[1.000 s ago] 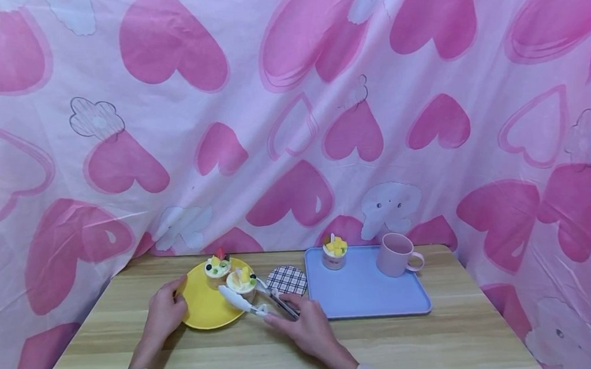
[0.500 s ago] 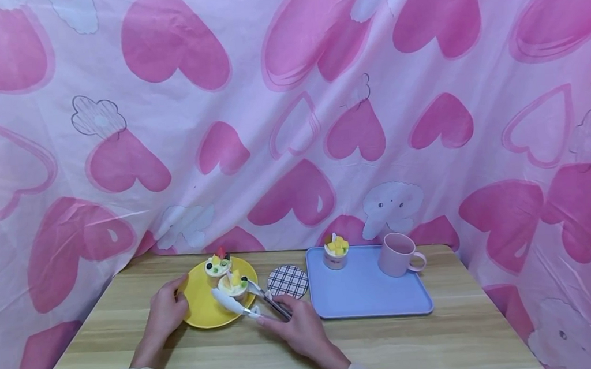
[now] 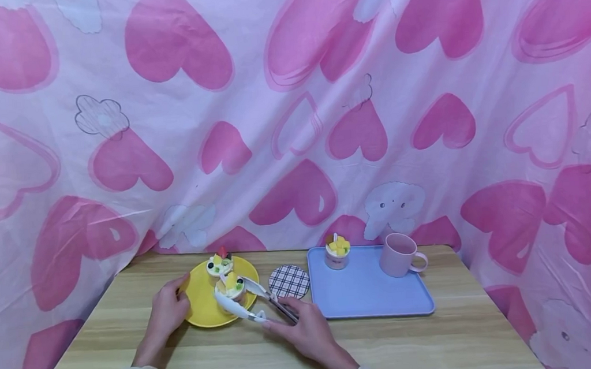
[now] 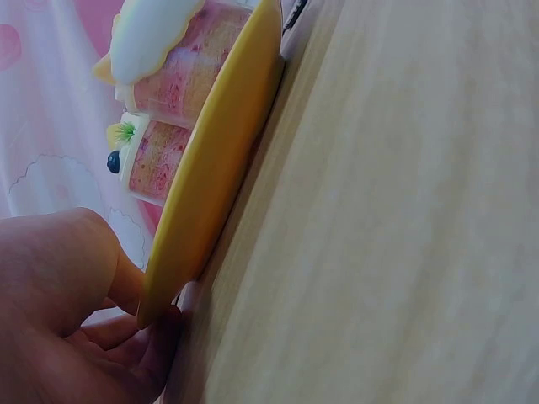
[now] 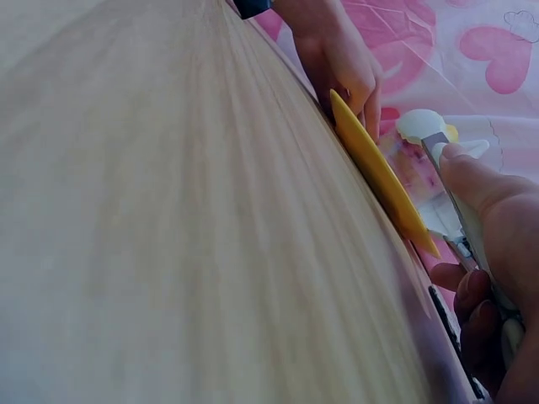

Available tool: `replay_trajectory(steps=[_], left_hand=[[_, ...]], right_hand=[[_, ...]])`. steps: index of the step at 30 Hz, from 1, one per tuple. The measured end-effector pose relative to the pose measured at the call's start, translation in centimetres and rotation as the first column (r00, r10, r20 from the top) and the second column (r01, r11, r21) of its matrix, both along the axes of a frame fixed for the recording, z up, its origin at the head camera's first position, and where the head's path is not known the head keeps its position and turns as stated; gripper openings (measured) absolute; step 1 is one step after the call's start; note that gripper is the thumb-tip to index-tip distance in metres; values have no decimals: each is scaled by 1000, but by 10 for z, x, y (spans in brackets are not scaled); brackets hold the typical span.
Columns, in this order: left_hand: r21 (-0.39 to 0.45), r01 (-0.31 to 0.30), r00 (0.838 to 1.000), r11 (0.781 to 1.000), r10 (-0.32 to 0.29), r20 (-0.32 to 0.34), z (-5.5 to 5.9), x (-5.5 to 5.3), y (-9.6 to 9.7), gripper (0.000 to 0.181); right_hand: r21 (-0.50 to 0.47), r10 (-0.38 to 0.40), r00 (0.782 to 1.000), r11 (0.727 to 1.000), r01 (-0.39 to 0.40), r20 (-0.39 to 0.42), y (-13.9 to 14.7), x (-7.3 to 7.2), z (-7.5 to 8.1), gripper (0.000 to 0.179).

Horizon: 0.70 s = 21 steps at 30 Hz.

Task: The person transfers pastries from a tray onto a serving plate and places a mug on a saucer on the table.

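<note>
My left hand (image 3: 168,305) pinches the left rim of a round yellow plate (image 3: 199,302), thumb above and fingers beneath, as the left wrist view shows. In my right hand (image 3: 308,329) is a pair of metal tongs (image 3: 236,307) with white tips. Those tips stand on either side of the nearer dessert cup (image 3: 230,284), topped with cream and yellow fruit, over the plate. Right behind it on the plate is another dessert cup (image 3: 219,266) with a strawberry and blueberries. Pink cake layers (image 4: 160,157) show through its clear wall in the left wrist view.
A round checked coaster (image 3: 288,282) lies between the plate and a blue tray (image 3: 372,300). On the tray stand a mango-topped dessert cup (image 3: 337,253) and a pink mug (image 3: 399,255). Behind the wooden table (image 3: 226,363) hangs a heart-print curtain (image 3: 290,121).
The nearer dessert cup and the tongs have moved left over the plate, bringing the cup in front of the strawberry one. My left hand keeps its hold on the plate's rim.
</note>
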<state>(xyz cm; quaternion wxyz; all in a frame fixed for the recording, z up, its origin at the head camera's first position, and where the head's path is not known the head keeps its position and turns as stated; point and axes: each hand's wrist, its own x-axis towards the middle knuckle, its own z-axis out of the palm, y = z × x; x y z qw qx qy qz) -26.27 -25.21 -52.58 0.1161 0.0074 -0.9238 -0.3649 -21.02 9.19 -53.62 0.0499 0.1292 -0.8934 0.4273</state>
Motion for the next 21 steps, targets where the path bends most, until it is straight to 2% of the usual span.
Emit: replay_trajectory(steps=[12, 21], left_hand=[[-11, 1, 1000, 1000, -1, -11, -1, -1, -1, 56], [-3, 3, 999, 1000, -3, -32, -1, 1, 0, 57]], right_hand=[[20, 26, 1000, 999, -25, -3, 6, 4, 2, 74], [89, 80, 993, 993, -72, -87, -13, 1, 0, 67]])
